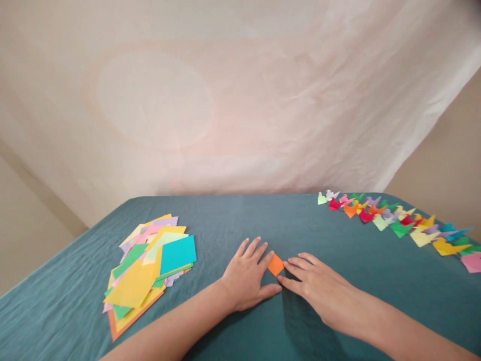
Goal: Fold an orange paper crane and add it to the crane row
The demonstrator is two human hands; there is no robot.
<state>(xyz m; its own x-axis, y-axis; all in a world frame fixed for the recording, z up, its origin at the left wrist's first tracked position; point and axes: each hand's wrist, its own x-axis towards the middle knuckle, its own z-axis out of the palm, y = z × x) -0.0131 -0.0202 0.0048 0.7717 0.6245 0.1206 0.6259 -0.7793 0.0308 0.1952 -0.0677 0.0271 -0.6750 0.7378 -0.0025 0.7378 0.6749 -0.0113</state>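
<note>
A small folded square of orange paper (276, 264) lies flat on the table between my hands, one corner pointing toward me. My left hand (248, 273) rests palm down with its fingers spread, the index fingertip at the paper's left edge and the thumb just below it. From the other side, my right hand (313, 281) reaches in with fingers stretched out. Its index fingertip touches the paper's right corner, and the thumb lies near the bottom corner. Neither hand grips the paper.
To the left lies a loose pile of coloured paper sheets (137, 281), a blue sheet (178, 254) on top. Several folded paper birds (401, 228) stand in rows along the right edge. A dark green cloth (225, 215) covers the table, and a pale curtain (244, 100) hangs behind.
</note>
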